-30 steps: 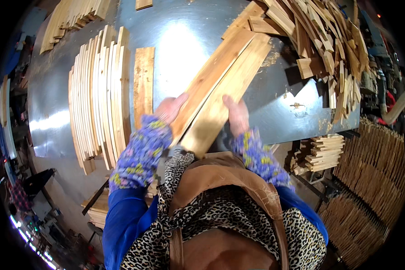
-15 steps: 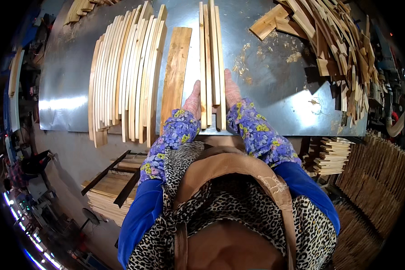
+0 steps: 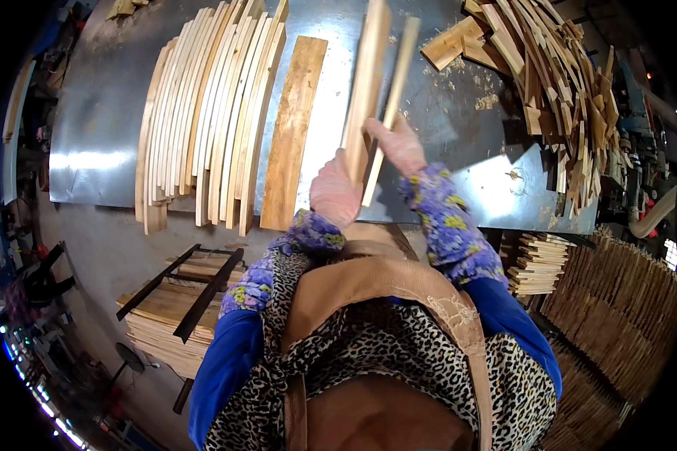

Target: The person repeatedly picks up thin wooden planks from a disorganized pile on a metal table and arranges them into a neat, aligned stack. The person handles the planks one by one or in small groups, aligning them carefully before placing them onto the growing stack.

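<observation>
A head-worn fisheye looks steeply down, close over the brown apron (image 3: 376,289), facing the metal tabletop (image 3: 90,135) beyond.

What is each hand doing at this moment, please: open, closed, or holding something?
Left hand: closed, holding the boards on edge near their lower end.
Right hand: closed, holding the narrow board beside them.
</observation>
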